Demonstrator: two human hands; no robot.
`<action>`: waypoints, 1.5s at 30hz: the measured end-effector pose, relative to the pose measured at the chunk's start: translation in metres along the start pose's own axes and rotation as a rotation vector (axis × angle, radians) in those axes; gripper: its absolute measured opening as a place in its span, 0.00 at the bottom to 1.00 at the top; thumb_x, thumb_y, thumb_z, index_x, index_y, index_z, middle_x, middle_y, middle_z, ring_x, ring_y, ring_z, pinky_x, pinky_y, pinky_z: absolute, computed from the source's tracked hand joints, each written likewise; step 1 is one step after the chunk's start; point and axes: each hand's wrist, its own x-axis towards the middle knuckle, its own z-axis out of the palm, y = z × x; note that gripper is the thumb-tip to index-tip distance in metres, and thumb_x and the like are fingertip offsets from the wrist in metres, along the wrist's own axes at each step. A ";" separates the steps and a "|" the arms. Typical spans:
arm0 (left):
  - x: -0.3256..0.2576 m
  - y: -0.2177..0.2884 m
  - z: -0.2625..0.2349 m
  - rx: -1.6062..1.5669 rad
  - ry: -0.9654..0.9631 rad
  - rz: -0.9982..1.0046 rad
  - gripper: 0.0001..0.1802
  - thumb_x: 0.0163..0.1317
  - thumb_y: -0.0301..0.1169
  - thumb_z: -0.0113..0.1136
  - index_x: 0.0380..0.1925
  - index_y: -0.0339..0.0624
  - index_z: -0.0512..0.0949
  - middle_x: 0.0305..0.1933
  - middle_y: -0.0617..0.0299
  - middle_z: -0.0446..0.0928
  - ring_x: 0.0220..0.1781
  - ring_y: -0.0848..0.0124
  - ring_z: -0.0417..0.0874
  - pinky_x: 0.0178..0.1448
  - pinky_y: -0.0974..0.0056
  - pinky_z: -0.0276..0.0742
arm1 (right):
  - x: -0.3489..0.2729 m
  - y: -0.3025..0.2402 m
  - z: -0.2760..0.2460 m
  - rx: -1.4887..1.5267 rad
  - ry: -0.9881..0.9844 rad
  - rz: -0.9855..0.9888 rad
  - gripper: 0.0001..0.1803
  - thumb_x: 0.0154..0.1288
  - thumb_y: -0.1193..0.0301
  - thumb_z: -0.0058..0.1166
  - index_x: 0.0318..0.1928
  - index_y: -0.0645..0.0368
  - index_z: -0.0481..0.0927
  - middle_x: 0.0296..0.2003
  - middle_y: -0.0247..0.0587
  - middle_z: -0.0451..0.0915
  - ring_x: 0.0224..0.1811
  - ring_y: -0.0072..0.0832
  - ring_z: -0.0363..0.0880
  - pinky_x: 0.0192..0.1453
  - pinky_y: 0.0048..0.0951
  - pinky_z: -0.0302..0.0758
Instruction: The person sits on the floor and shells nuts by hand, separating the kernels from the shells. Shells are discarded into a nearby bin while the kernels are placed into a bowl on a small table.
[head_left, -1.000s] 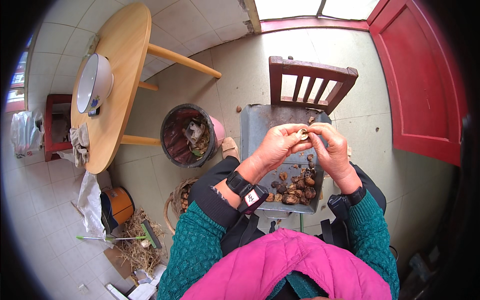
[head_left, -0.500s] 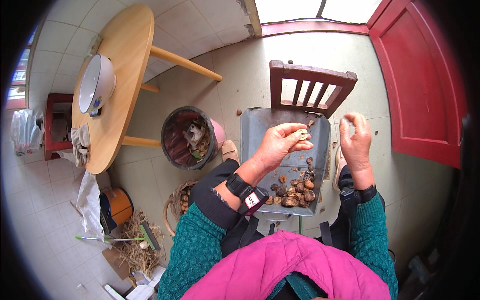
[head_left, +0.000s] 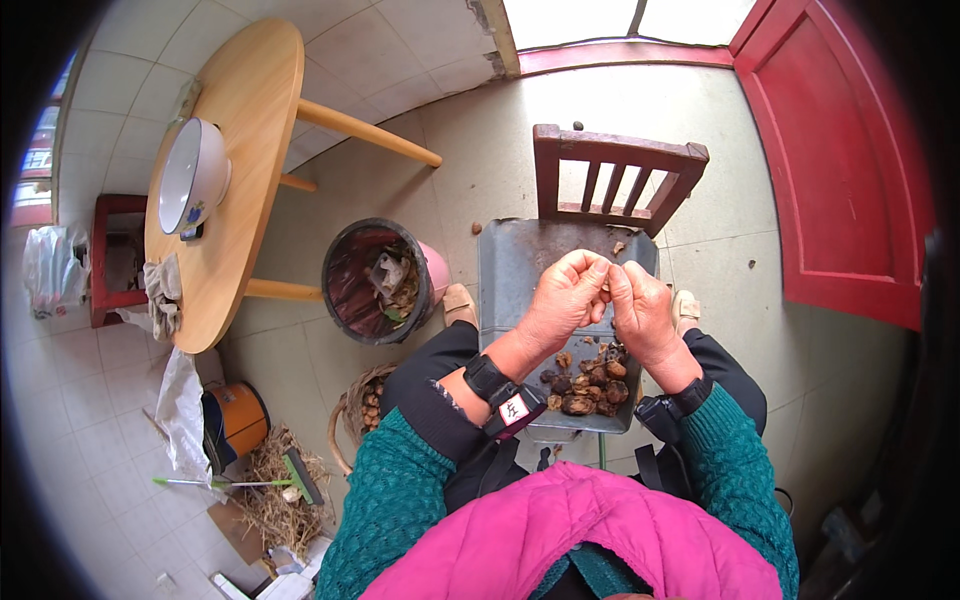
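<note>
Head view, looking down: pink vest (head_left: 570,530) at the lower edge, teal sleeves (head_left: 395,480) on both forearms, a black strap (head_left: 487,378) on the left wrist and another on the right. Left hand (head_left: 562,298) and right hand (head_left: 645,312) meet fingertip to fingertip over the tray. Left hand pinches a nut piece (head_left: 606,286), small, pale and mostly hidden by the fingers. Right hand has thumb and fingers drawn together at the same spot; cannot tell whether it also grips the piece.

Below, a grey metal tray (head_left: 515,265) sits between the legs. Dark nuts (head_left: 590,385) are heaped in its near half, partly behind the right hand. Tan shoes on the floor: left shoe (head_left: 459,303) and right shoe (head_left: 685,306), one on each side of the tray.

On the left, a wicker basket (head_left: 352,405) with nuts inside, beside the left leg; a bucket (head_left: 345,285) with scraps in it, near the left shoe. Farther left, straw (head_left: 270,490) on the floor with a green broom (head_left: 303,475) on it. Wooden table (head_left: 240,130) bears a white bowl (head_left: 205,170) and gloves (head_left: 162,288). Brown chair (head_left: 620,150) just past the tray, red door (head_left: 850,170) far right.
</note>
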 end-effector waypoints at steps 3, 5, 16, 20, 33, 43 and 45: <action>0.001 -0.003 0.000 -0.020 0.043 -0.003 0.13 0.76 0.40 0.53 0.40 0.41 0.75 0.27 0.66 0.75 0.19 0.82 0.71 0.19 0.78 0.60 | -0.003 -0.002 0.005 0.029 0.033 -0.082 0.17 0.77 0.67 0.49 0.28 0.62 0.73 0.22 0.49 0.71 0.23 0.47 0.74 0.26 0.39 0.69; 0.001 -0.003 0.000 -0.023 0.039 -0.005 0.14 0.77 0.41 0.52 0.39 0.42 0.75 0.26 0.67 0.75 0.19 0.82 0.69 0.19 0.77 0.59 | -0.003 -0.003 0.008 -0.032 0.062 -0.118 0.17 0.77 0.68 0.49 0.28 0.62 0.73 0.22 0.48 0.70 0.22 0.47 0.74 0.26 0.41 0.69; -0.003 -0.002 0.012 0.030 0.048 0.136 0.14 0.78 0.40 0.49 0.38 0.42 0.73 0.29 0.67 0.74 0.19 0.84 0.67 0.22 0.77 0.63 | 0.003 -0.004 0.008 -0.214 0.101 -0.246 0.16 0.75 0.68 0.52 0.27 0.59 0.73 0.19 0.46 0.70 0.21 0.46 0.74 0.25 0.43 0.68; 0.000 -0.002 0.008 -0.008 0.028 0.103 0.13 0.78 0.38 0.49 0.38 0.41 0.74 0.29 0.67 0.75 0.18 0.84 0.66 0.22 0.77 0.63 | 0.005 -0.006 0.005 -0.126 0.082 -0.209 0.17 0.74 0.68 0.54 0.26 0.60 0.72 0.18 0.46 0.70 0.20 0.46 0.74 0.24 0.43 0.68; -0.003 0.003 0.009 -0.262 0.087 -0.166 0.13 0.77 0.40 0.50 0.35 0.45 0.72 0.18 0.70 0.66 0.11 0.81 0.58 0.14 0.74 0.51 | 0.008 -0.005 0.006 -0.378 0.059 -0.443 0.11 0.70 0.72 0.54 0.28 0.60 0.72 0.18 0.43 0.70 0.20 0.43 0.74 0.25 0.41 0.72; -0.007 0.006 0.008 -0.335 0.089 -0.267 0.15 0.78 0.41 0.48 0.33 0.47 0.70 0.18 0.72 0.63 0.12 0.82 0.55 0.13 0.74 0.48 | 0.004 0.000 0.008 -0.393 0.026 -0.522 0.08 0.68 0.74 0.52 0.30 0.61 0.71 0.21 0.44 0.68 0.22 0.44 0.72 0.26 0.43 0.70; -0.006 0.004 0.008 -0.309 0.095 -0.248 0.14 0.78 0.42 0.49 0.34 0.47 0.71 0.19 0.71 0.64 0.13 0.82 0.57 0.14 0.74 0.50 | 0.004 0.002 0.008 -0.360 0.011 -0.478 0.07 0.68 0.74 0.51 0.31 0.61 0.72 0.22 0.44 0.69 0.22 0.44 0.72 0.26 0.43 0.70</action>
